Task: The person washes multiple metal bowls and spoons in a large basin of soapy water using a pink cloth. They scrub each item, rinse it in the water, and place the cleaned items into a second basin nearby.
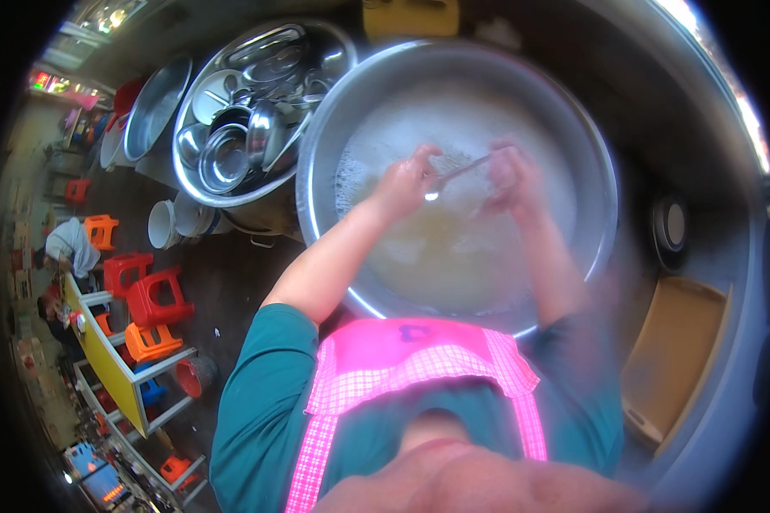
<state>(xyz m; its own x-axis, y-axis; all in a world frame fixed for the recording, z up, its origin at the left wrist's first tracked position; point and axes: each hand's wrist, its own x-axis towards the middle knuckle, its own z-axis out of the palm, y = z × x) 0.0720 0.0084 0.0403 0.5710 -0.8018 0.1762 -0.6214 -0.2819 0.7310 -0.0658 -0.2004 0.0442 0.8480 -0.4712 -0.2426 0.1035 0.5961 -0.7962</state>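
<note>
A large round metal basin (321, 128) holds cloudy, sudsy water in front of me. Above the water, my left hand (407, 179) grips one end of a metal utensil (463, 170), which looks like a spoon or ladle; its exact kind is blurred. At the utensil's other end is my right hand (513, 176), its fingers bent around the handle and blurred; whether it also holds a cloth cannot be told. To the left, a second metal basin (181, 151) is piled with metal bowls (224, 160), lids and utensils.
Beyond the piled basin stand another metal basin (157, 109) and white buckets (162, 224). Red stools (157, 298) and orange stools surround a yellow table (106, 359) at left, where people are. A brown tray (674, 359) lies at right, near a round metal pan (670, 224).
</note>
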